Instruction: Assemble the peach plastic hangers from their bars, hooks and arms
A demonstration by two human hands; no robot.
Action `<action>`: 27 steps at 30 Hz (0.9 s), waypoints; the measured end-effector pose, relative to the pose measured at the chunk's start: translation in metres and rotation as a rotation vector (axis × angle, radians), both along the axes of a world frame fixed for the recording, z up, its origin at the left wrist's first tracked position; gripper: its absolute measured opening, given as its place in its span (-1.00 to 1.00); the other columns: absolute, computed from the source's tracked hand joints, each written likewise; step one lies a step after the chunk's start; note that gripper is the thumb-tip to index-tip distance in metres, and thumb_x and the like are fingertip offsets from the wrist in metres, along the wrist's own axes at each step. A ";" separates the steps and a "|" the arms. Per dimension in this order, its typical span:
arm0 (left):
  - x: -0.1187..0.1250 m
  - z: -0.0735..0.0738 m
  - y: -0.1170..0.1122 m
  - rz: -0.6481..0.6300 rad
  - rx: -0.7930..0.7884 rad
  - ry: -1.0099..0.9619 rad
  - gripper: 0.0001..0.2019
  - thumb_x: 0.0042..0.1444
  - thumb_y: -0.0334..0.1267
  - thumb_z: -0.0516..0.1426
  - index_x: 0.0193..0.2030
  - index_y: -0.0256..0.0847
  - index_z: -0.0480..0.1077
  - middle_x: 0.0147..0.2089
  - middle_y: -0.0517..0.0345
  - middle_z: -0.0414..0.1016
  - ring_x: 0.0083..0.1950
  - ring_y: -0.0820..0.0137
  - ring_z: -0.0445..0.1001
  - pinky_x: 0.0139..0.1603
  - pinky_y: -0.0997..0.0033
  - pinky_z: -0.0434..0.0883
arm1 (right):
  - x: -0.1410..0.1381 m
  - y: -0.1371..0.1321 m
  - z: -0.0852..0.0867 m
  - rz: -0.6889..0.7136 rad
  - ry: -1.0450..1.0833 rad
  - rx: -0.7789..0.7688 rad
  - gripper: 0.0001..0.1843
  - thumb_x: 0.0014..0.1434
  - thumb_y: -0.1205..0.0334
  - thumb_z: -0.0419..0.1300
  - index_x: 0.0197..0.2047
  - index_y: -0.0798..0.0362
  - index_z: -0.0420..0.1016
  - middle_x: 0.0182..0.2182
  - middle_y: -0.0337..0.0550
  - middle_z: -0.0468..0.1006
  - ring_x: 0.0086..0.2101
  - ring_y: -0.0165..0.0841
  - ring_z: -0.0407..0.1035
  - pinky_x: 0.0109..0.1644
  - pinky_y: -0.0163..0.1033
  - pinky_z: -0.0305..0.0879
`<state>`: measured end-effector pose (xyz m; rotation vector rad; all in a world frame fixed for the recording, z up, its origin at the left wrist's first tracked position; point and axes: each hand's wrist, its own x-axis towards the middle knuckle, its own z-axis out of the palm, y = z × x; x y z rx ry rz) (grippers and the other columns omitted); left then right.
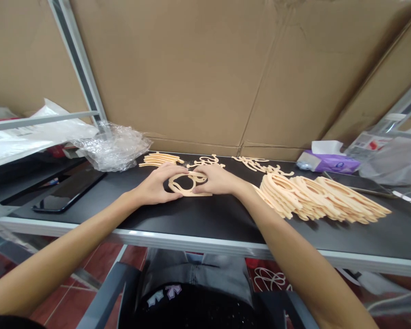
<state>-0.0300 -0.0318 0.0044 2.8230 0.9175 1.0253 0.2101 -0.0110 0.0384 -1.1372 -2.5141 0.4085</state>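
Note:
A pale wood-coloured flat piece with a large round opening (174,185) is held just over the black tabletop. My left hand (157,183) grips its left end, thumb along the near edge and fingers at the far side. The right end is in my right hand (216,179), with the thumb bent inward over the piece. My fingers cover parts of both ends. Close behind my hands lie a row of slim curved strips (159,159) and some small curly pieces (207,161). Thin curved pieces (260,164) lie farther right.
Layered stacks of similar flat pieces (315,196) spread over the right of the table (198,224). A purple tissue pack (334,161) stands behind them. At left are a black phone-like slab (68,187) and crumpled clear plastic (113,146). Cardboard (192,77) walls the back.

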 end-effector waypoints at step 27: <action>0.008 0.003 0.006 0.111 -0.766 -0.515 -0.67 -0.06 -0.04 0.34 -0.48 -0.31 0.48 -0.49 0.14 0.51 -0.43 0.44 0.41 -0.34 0.45 0.32 | -0.005 0.000 0.002 -0.135 0.449 -0.509 -0.70 -0.25 0.35 0.44 -0.39 0.09 0.47 -0.56 -0.31 0.52 -0.48 -0.44 0.40 -0.50 -0.38 0.21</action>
